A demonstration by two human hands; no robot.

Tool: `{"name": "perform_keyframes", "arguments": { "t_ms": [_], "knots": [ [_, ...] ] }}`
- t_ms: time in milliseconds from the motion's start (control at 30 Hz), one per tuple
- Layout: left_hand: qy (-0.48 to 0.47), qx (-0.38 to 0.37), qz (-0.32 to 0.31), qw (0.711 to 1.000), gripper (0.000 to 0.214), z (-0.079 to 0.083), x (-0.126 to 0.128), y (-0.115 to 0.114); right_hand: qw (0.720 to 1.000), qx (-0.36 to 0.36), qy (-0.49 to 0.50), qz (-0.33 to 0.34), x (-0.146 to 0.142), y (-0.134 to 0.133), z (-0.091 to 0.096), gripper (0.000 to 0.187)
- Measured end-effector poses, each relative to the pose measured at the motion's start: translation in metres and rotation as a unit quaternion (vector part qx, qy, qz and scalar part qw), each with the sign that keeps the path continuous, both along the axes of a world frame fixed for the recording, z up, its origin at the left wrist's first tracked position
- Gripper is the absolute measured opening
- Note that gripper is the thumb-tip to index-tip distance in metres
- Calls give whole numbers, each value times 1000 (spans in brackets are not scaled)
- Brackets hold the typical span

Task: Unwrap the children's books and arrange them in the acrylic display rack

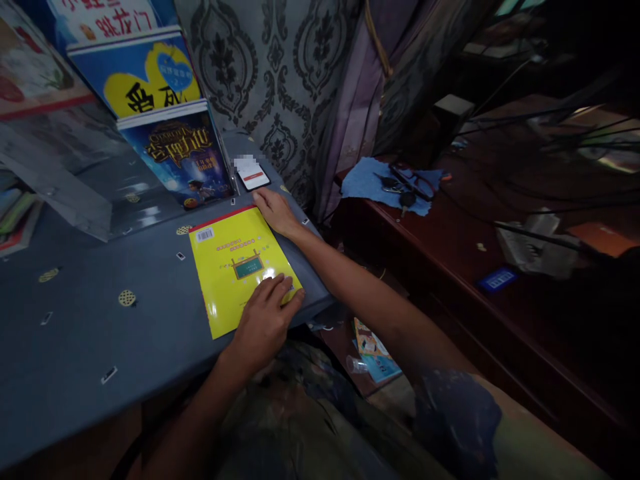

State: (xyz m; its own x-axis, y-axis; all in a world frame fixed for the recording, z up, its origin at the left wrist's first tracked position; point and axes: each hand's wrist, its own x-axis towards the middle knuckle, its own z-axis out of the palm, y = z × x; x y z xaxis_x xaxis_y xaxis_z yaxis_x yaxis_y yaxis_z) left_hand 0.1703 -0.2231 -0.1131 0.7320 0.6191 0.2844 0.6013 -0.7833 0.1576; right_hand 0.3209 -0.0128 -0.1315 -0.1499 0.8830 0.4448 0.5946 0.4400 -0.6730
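Note:
A thin yellow book [235,263] lies back cover up on the grey table [100,333], with a barcode near its upper left corner. My left hand [265,317] rests flat on the book's lower right corner, fingers stretched out. At the book's upper right corner my right hand [274,210] lies palm down with its fingers extended, touching the edge. Just beyond my right hand a phone [251,173] with a lit screen lies on the table.
Several picture books [175,157] lean in a stepped row at the back left. A patterned curtain [280,80] hangs behind. To the right stands a dark wooden desk [450,247] with a blue cloth [380,183], glasses and cables. A book [375,350] lies on the floor below.

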Motion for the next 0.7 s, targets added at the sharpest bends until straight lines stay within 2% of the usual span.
{"name": "perform_keyframes", "arguments": {
  "t_ms": [267, 367, 433, 533, 633, 700],
  "knots": [
    [11, -12, -4, 1000, 39, 12, -6, -6, 1000, 4, 15, 22, -2, -9, -1, 31],
    [-6, -22, 17, 1000, 37, 17, -22, -7, 999, 6, 1, 47, -3, -18, 2, 28],
    [-41, -15, 56, 998, 34, 19, -40, -8, 998, 0, -25, 62, -1, -30, 7, 27],
    [-113, 8, 130, 985, 28, 19, -69, -17, 995, -5, -66, 73, -3, -68, 18, 27],
    [-142, 35, 192, 970, 26, 15, -92, -34, 989, 41, -97, 106, -16, -131, 28, 28],
    [-140, 57, 207, 967, 27, 8, -100, -48, 979, 67, -118, 149, -31, -179, 29, 31]
  ]
}}
